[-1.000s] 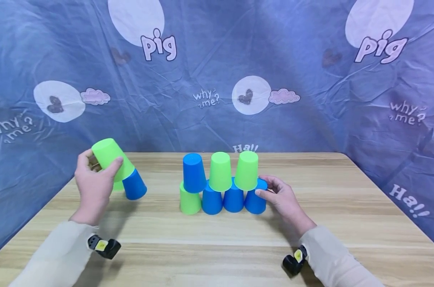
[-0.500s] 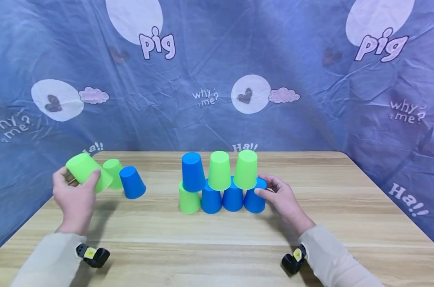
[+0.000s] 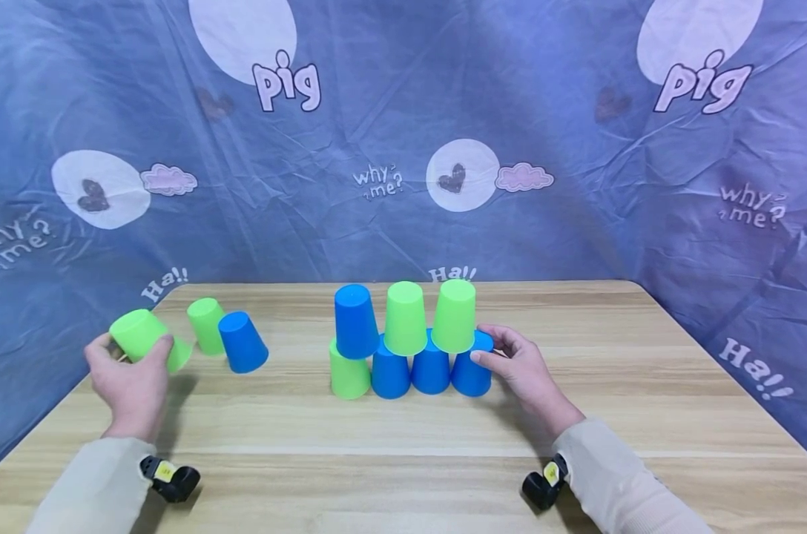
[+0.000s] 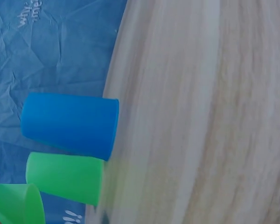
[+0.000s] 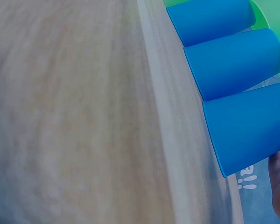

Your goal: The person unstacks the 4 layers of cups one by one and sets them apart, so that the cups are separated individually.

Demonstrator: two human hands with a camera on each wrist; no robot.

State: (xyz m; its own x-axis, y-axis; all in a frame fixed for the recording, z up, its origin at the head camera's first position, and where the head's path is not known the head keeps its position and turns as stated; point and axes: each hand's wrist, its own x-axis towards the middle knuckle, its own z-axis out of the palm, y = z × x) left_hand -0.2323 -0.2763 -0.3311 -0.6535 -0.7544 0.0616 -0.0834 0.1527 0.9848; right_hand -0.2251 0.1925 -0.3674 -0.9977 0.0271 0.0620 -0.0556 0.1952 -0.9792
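At the left of the head view, my left hand [image 3: 131, 389] grips a green cup [image 3: 139, 335], bottom up and tilted; its rim shows in the left wrist view. Just right of it, a green cup [image 3: 206, 326] and a blue cup [image 3: 243, 343] stand upside down. My right hand [image 3: 525, 371] holds the right end of a two-row cup stack, thumb and fingers about the lower blue cup [image 3: 472, 376]. The bottom row also has a green cup [image 3: 350, 374] and two blue cups. On top sit a blue cup [image 3: 357, 321] and two green cups [image 3: 406, 317].
The wooden table [image 3: 403, 489] runs back to a blue printed cloth [image 3: 350, 222], which also hangs along both sides. A small black wrist camera [image 3: 170, 478] sits on the left sleeve, another [image 3: 545, 482] on the right.
The left hand has carried its green cup leftward and down, away from the standing pair, so the green cup behind now shows fully. The right hand and the stack have stayed in place.
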